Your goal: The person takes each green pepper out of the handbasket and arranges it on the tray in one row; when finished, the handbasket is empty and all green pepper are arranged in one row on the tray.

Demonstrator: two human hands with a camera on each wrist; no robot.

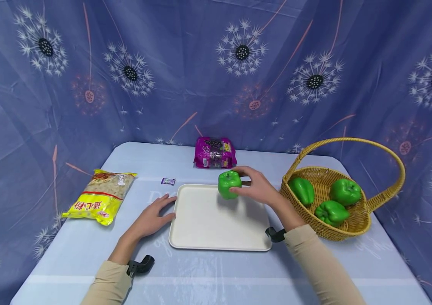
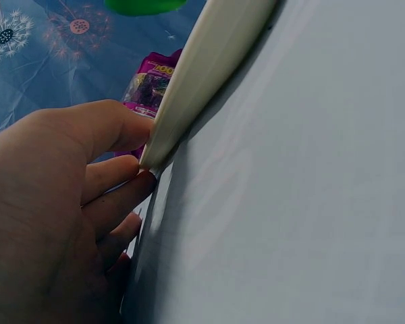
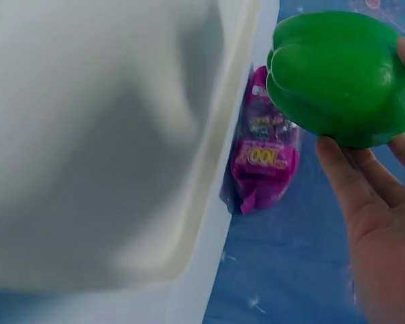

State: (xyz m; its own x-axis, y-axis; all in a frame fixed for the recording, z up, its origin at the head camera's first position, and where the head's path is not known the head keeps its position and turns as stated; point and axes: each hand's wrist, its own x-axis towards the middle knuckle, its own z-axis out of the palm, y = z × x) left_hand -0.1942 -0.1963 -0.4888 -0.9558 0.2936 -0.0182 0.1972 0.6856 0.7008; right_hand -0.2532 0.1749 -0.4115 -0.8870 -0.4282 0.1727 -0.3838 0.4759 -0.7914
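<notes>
My right hand [image 1: 255, 184] grips a green bell pepper [image 1: 228, 185] between thumb and fingers. The pepper is above the back part of a white rectangular tray [image 1: 216, 237]. In the right wrist view the bell pepper [image 3: 337, 77] shows large, with fingertips against its underside and side. Spread along the tray's left edge, my left hand [image 1: 151, 218] touches the rim with thumb and fingertips. The left wrist view shows those fingertips against the tray rim [image 2: 189, 81]. To the right stands a wicker basket [image 1: 328, 231] holding three more green peppers [image 1: 331, 212].
A yellow food bag [image 1: 99, 197] lies at the table's left side. Behind the tray is a purple package [image 1: 215, 153]. A small purple wrapped packet [image 1: 168, 181] lies near the tray's back left corner. The basket's tall handle [image 1: 353, 140] arches over it. A blue patterned curtain [image 1: 185, 63] hangs behind.
</notes>
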